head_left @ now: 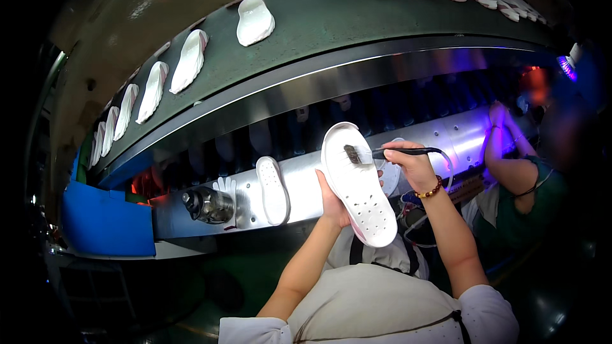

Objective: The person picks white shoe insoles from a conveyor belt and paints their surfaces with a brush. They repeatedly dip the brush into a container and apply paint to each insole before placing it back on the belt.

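Note:
My left hand grips a white shoe sole by its left edge, and the sole is tilted up in front of me. Small holes dot its lower part, and pink shows along its side. In my right hand is a brush with a dark handle; a thin pale hose runs from the handle's end. The dark bristles touch the upper inside of the sole. Another white sole lies on the metal ledge to the left. More white soles lie partly hidden behind the held one.
A green conveyor belt beyond the ledge carries several white soles. A metal canister with a black top stands on the metal ledge beside a white glove. At the right, a person sits under purple light. A blue panel is at the left.

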{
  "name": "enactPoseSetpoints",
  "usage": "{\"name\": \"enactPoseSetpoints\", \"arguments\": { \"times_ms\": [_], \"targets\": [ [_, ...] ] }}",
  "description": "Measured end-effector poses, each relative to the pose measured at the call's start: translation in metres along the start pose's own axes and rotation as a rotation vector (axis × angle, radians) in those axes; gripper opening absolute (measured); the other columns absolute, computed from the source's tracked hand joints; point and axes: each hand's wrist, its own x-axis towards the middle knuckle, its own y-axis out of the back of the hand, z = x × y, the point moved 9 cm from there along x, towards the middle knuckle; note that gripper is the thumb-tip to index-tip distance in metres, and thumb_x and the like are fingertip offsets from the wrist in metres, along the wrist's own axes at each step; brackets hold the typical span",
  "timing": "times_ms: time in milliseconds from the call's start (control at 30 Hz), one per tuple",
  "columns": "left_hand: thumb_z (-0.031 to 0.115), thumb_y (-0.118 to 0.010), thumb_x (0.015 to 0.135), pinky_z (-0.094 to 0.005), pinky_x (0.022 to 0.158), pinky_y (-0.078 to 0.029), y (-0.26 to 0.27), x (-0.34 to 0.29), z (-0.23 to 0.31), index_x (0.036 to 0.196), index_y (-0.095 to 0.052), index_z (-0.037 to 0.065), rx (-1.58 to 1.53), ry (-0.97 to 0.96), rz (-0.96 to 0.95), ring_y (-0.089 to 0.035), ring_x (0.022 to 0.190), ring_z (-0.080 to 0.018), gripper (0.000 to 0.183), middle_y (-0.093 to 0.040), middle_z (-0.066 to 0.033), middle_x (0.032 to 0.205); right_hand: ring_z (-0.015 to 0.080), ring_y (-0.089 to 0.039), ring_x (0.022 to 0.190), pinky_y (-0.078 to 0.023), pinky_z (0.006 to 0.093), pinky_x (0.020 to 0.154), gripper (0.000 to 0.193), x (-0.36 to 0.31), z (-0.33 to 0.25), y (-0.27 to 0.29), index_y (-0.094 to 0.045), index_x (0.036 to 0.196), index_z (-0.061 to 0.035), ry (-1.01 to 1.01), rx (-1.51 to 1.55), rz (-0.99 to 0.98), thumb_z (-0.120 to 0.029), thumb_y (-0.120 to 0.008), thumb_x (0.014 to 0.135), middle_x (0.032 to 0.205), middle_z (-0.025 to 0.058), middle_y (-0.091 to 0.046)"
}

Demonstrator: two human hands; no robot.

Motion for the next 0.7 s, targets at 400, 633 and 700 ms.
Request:
{"name": "enactPoseSetpoints", "arguments": {
  "times_ms": [400,633,700],
  "targets": [
    [0.064,-0.017,0.078,-0.0363,0.091,-0.034,0.058,0.001,0.073,0.122,-0.036,0.012,0.099,-0.259,0.312,-0.043,0.106,-0.0238,0.071,-0.044,-0.0078,0.117,0.0241,-0.057,0.062,-0.044,0.0288,0.058,0.017,-0.017,-0.033,-0.128,-0.064,0.078,-0.0029,0.583,-0.885,-0.150,-0.009,-0.063,0.062,0.067,0.0125,-0.059],
    [0.070,-0.006,0.072,-0.0446,0.084,-0.040,0.031,-0.019,0.079,0.125,-0.031,0.010,0.120,-0.028,0.137,-0.048,0.100,-0.0318,0.083,-0.044,-0.0168,0.116,0.0135,-0.059,0.064,-0.045,0.0231,0.060,0.016,-0.036,-0.030,-0.118,-0.064,0.081,-0.0034,0.113,-0.755,-0.507,-0.007,-0.064,0.065,0.071,0.0092,-0.062],
    [0.072,-0.006,0.071,-0.0461,0.084,-0.040,0.013,-0.018,0.065,0.126,-0.029,0.011,0.082,0.032,0.102,-0.048,0.101,-0.0327,0.086,-0.042,-0.0173,0.118,0.0105,-0.059,0.068,-0.048,0.0219,0.061,0.014,-0.014,-0.058,-0.104,-0.061,0.084,0.0016,0.290,-0.385,-0.248,-0.003,-0.060,0.071,0.072,0.0090,-0.062]
  ]
}}
